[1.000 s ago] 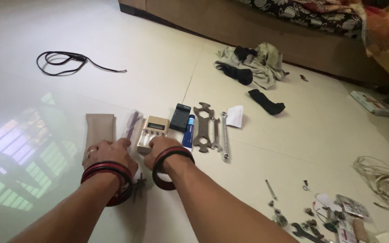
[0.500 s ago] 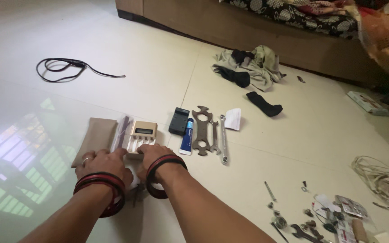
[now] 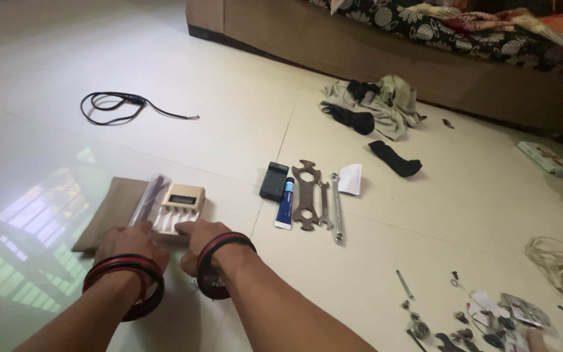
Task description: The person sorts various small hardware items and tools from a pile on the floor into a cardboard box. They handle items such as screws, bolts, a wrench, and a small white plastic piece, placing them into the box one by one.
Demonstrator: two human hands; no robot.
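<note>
Both hands, left hand (image 3: pixel 127 242) and right hand (image 3: pixel 201 236), rest flat, fingers together, gripping nothing, on the near edge of the beige rectangular battery charger (image 3: pixel 177 205) on the floor, seemingly to nudge it.

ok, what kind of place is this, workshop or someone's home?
Most likely a home living room, not a workshop. The person works on a pale tiled floor, a sofa with a floral cover runs along the back, and clothes lie in a heap beside it. Wrenches and small hardware are laid straight on the tiles.
</note>
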